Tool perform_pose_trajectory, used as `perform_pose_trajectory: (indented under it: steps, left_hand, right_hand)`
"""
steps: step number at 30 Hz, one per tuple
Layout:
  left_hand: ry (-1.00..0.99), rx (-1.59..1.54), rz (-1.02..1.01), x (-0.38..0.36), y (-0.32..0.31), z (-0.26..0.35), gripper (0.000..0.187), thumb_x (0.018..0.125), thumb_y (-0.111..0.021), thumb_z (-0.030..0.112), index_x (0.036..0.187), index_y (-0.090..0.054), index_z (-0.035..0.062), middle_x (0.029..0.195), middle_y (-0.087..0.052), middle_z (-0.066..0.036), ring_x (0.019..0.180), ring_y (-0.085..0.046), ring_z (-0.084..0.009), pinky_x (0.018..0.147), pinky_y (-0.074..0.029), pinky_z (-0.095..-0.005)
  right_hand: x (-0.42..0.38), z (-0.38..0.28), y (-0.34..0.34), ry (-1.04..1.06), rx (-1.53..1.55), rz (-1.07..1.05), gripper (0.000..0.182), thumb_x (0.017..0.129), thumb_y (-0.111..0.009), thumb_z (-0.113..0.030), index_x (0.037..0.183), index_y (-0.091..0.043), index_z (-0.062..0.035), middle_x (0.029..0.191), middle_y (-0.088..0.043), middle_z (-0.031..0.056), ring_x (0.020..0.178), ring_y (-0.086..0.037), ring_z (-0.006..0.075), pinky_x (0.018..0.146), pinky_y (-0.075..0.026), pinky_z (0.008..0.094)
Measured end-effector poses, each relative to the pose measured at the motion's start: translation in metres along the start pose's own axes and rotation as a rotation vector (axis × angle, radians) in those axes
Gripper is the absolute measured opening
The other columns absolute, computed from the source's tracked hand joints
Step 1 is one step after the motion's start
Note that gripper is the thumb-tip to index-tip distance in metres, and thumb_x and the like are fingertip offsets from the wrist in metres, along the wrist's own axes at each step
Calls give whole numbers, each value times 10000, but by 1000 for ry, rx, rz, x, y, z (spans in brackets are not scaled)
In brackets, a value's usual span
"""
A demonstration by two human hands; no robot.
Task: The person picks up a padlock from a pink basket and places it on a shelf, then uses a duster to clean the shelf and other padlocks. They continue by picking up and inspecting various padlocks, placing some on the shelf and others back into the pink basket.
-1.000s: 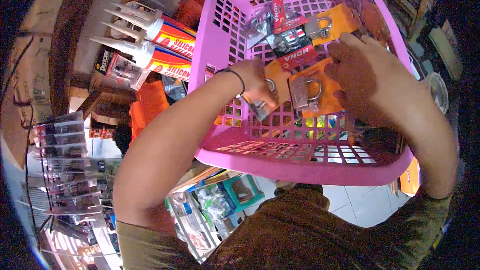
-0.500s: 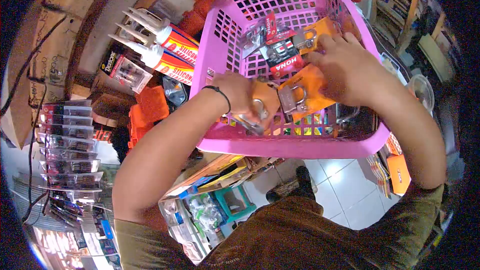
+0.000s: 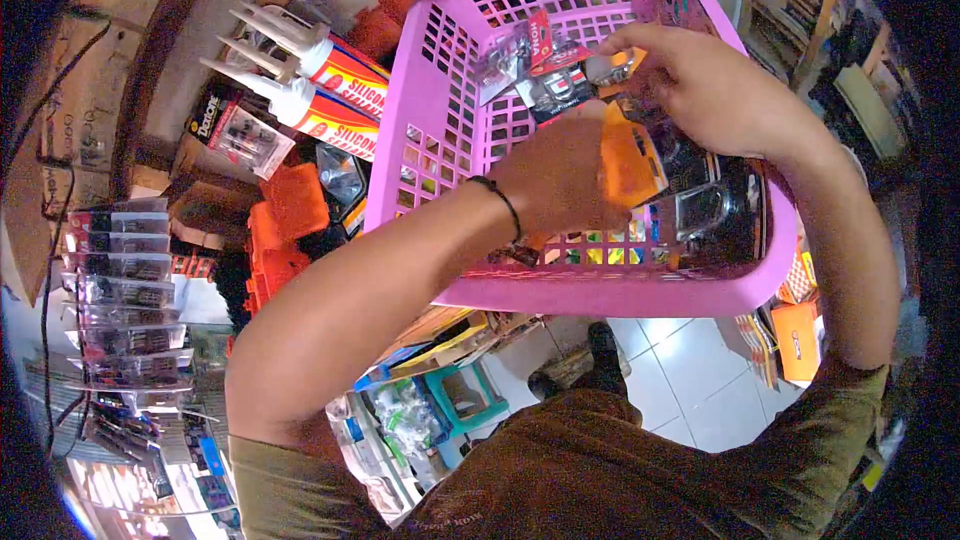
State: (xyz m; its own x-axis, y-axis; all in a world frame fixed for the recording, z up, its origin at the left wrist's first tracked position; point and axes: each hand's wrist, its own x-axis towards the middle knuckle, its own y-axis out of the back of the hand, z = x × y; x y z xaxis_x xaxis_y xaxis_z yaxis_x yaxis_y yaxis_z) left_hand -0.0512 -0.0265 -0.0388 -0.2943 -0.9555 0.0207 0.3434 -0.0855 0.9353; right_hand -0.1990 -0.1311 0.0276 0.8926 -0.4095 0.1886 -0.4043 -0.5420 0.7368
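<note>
A pink basket (image 3: pixel 610 297) holds several carded packs. Reaching in over its front rim, my left hand (image 3: pixel 560 168) is closed on an orange card pack (image 3: pixel 634 162), which sticks out to the right of its knuckles. My right hand (image 3: pixel 700 90) pinches a padlock pack (image 3: pixel 614 67) with an orange edge, just above and behind my left hand. Red-and-black packs (image 3: pixel 541 44) lie beside these in the basket. At the basket's right end is a clear plastic pack (image 3: pixel 700 208). The fingertips of my left hand are hidden.
Silicone sealant tubes (image 3: pixel 335 90) lie left of the basket, near a Dexone pack (image 3: pixel 240 133) and orange cases (image 3: pixel 285 225). Clear packs (image 3: pixel 130 290) hang at far left. Below are a green stool (image 3: pixel 465 400) and floor tiles (image 3: pixel 685 380). An orange box (image 3: pixel 797 340) stands at right.
My left hand has moved right and slightly up, close to my right hand. The orange padlock packs are now gathered between both hands. The view has shifted slightly.
</note>
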Motion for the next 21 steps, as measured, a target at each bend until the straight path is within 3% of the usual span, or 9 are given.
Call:
perform_pose_trajectory:
  steps: [4, 6, 7, 9, 16, 18, 19, 20, 21]
  left_hand:
    - [22, -236, 51, -14, 33, 16, 245, 649, -648, 236, 795, -541, 72, 753, -562, -65, 675, -541, -232, 658, -444, -353]
    - [266, -372, -152, -15, 40, 13, 660, 519, -737, 169, 1077, -424, 7, 828, -556, -115, 762, -562, -240, 717, -461, -312]
    - [266, -372, -152, -20, 41, 13, 660, 519, -737, 169, 1077, -424, 7, 828, -556, -115, 762, -562, -240, 717, -461, -312]
    - [339, -308, 89, -36, 41, 18, 931, 541, -765, 182, 1222, -159, -5, 765, -566, -110, 690, -568, -236, 660, -477, -322]
    - [606, -277, 166, -58, 50, 17, 962, 620, -731, 227, 1212, -16, -26, 768, -588, -145, 696, -584, -266, 664, -476, -349]
    - [540, -24, 66, -69, 42, -11, 700, 698, -661, 290, 1159, -243, -30, 777, -595, -158, 714, -593, -295, 641, -476, -367]
    - [207, -70, 272, -66, 56, 11, 440, 756, -584, 377, 925, -490, -17, 764, -598, -166, 699, -590, -331, 591, -470, -410]
    - [211, -61, 279, -66, 58, 11, 440, 756, -584, 377, 925, -490, -17, 764, -598, -166, 699, -590, -331, 591, -470, -410]
    - [454, 131, 265, -63, 63, 8, 470, 735, -583, 442, 857, -513, -6, 767, -598, -173, 729, -591, -322, 617, -468, -395]
  right_hand:
    - [3, 4, -1, 38, -311, 78, 378, 681, -474, 31, 1056, -500, -5, 869, -587, 219, 859, -562, 354, 762, -439, 394]
    - [4, -5, 1, -113, -495, -104, 387, 647, -503, 17, 1033, -525, -4, 827, -594, 215, 850, -566, 350, 770, -435, 404]
    - [4, -8, 2, -113, -495, -104, 387, 647, -503, 17, 1033, -525, -4, 827, -594, 215, 850, -566, 350, 770, -435, 404]
    - [4, -15, 1, -35, -802, -267, 216, 640, -587, -91, 831, -600, 10, 805, -597, 227, 800, -585, 365, 728, -453, 429]
    - [11, -18, -6, -30, -499, -268, 328, 560, -664, -67, 871, -582, -7, 839, -591, 199, 861, -559, 341, 760, -432, 386]
    - [10, -27, -10, -38, -306, -265, 348, 543, -664, -36, 878, -576, -5, 861, -588, 188, 860, -558, 328, 746, -433, 373]
    - [11, -29, -10, -52, -235, -251, 335, 537, -659, -17, 863, -581, -1, 815, -594, 161, 798, -573, 290, 722, -437, 350]
    - [11, -31, -8, -40, -238, -248, 335, 537, -659, -17, 863, -581, -1, 815, -594, 161, 798, -573, 290, 722, -437, 350]
    - [11, -34, -3, -84, -189, -212, 314, 533, -663, -9, 836, -581, 4, 787, -592, 143, 767, -573, 261, 707, -439, 333]
